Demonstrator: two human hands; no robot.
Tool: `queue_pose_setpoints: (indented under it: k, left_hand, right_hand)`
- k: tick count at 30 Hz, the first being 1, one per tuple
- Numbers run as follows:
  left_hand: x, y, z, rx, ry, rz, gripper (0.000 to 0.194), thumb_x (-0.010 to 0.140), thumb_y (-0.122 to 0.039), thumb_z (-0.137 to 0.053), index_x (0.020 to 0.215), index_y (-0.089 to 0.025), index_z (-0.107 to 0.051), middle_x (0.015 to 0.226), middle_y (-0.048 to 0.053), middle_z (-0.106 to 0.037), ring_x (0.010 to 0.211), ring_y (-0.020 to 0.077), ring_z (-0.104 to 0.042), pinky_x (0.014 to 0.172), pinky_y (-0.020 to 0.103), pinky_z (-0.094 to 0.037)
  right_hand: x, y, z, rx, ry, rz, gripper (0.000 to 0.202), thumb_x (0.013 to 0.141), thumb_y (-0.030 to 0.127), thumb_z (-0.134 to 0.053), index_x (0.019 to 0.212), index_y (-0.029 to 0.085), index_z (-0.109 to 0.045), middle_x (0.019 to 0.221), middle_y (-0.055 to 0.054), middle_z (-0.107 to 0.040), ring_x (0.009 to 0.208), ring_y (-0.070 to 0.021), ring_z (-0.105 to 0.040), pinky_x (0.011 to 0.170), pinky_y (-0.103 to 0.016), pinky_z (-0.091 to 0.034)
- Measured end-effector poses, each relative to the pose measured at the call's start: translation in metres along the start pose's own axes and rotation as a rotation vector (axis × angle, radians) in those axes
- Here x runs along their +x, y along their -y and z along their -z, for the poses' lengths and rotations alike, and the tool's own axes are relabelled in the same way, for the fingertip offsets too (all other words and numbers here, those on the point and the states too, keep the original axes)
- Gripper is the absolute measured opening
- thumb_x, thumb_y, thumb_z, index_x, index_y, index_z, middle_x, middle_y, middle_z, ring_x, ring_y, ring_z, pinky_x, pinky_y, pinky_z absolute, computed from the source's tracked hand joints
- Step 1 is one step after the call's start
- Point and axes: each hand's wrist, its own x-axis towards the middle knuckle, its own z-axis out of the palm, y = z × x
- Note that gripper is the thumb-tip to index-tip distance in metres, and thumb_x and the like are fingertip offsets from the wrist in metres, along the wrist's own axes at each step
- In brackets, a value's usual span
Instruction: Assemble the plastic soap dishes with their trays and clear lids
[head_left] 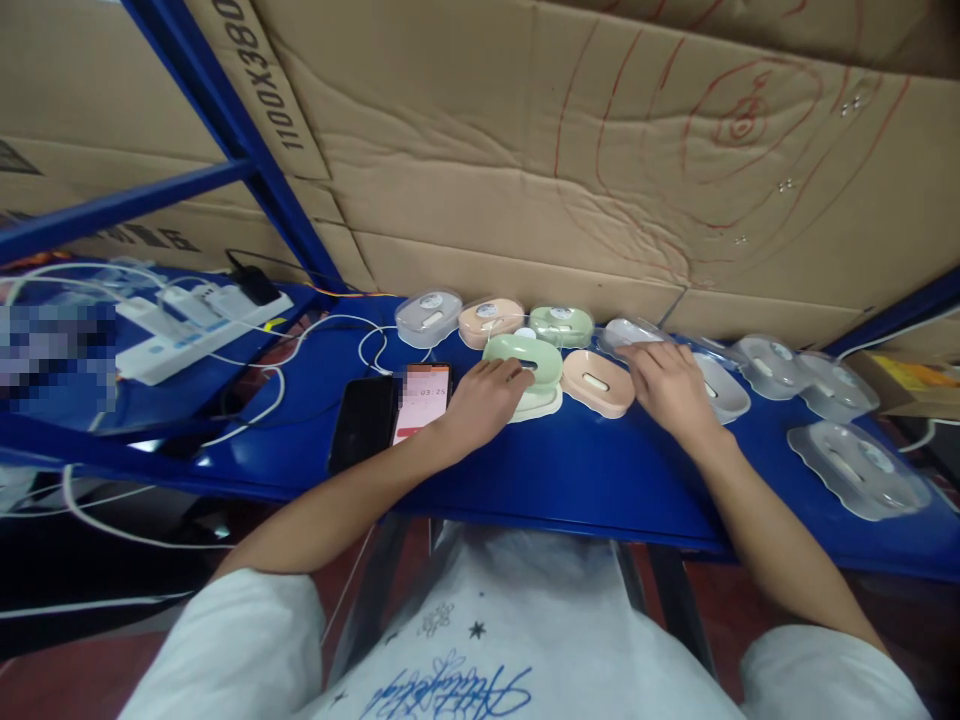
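My left hand (491, 400) is closed on a pale green oval lid (540, 352), which is tilted over a pale oval base (541, 403). Just right of it lies a peach oval dish (598, 382) with a slot in its middle. My right hand (666, 385) is at a clear plastic cover (634, 333), its fingers bent together; what they pinch is too small to make out. Beside that hand rests a grey oval dish (724, 388). Behind are covered dishes in grey (428, 318), peach (491, 322) and green (561, 326).
Two phones, one dark (362, 420) and one lit (422, 400), lie left of my left hand. A white power strip (202, 335) with cables is farther left. Several clear-covered grey dishes (862, 468) stand at the right. Cardboard (480, 150) walls the back of the blue table (600, 480).
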Motion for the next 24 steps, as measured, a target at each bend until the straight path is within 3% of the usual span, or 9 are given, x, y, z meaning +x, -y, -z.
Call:
queue_pose_setpoints:
  k: [4,8,13,18,24]
  left_hand:
    - [-0.007,-0.017,0.003,-0.036,0.094,-0.029,0.027,0.112,-0.032,-0.050,0.115,-0.016,-0.072,0.109,0.012,-0.075,0.102,0.0279,-0.073,0.088,0.041,-0.057]
    - [-0.013,-0.024,0.001,-0.037,0.177,-0.045,0.032,0.106,-0.031,-0.063,0.134,-0.016,-0.066,0.134,0.017,-0.069,0.123,0.0328,-0.068,0.101,0.045,-0.056]
    - [-0.013,-0.016,-0.001,-0.114,0.249,-0.044,0.038,0.102,-0.015,-0.060,0.139,-0.020,-0.065,0.134,0.013,-0.070,0.124,0.0312,-0.068,0.102,0.044,-0.057]
    - [-0.008,-0.008,0.001,-0.291,0.199,-0.065,0.033,0.104,-0.018,-0.061,0.136,-0.023,-0.068,0.138,0.008,-0.073,0.131,0.0273,-0.068,0.111,0.043,-0.055]
    - [-0.007,-0.009,-0.009,-0.388,0.118,-0.158,0.031,0.104,-0.015,-0.059,0.131,-0.024,-0.072,0.141,0.007,-0.073,0.134,0.0231,-0.068,0.115,0.042,-0.055]
  right_hand:
    - [-0.006,0.026,-0.008,0.014,0.177,0.117,0.046,0.112,0.039,-0.036,0.134,0.024,-0.074,0.125,-0.012,-0.079,0.111,-0.0316,-0.074,0.098,-0.045,-0.054]
    - [-0.009,0.042,-0.025,-0.023,0.220,0.147,0.048,0.109,0.040,-0.046,0.146,0.017,-0.066,0.145,-0.019,-0.069,0.130,-0.0360,-0.067,0.108,-0.050,-0.052]
    - [-0.006,0.025,-0.026,0.109,0.288,0.156,0.049,0.108,0.039,-0.049,0.152,0.020,-0.061,0.149,-0.016,-0.067,0.136,-0.0347,-0.065,0.113,-0.053,-0.051]
    - [-0.001,0.011,-0.006,0.278,0.298,0.121,0.054,0.111,0.051,-0.042,0.156,0.027,-0.057,0.147,-0.011,-0.070,0.131,-0.0346,-0.069,0.114,-0.055,-0.050]
    - [0.011,0.004,0.011,0.455,0.291,0.047,0.051,0.112,0.052,-0.038,0.153,0.030,-0.058,0.145,-0.004,-0.072,0.130,-0.0307,-0.069,0.108,-0.045,-0.056]
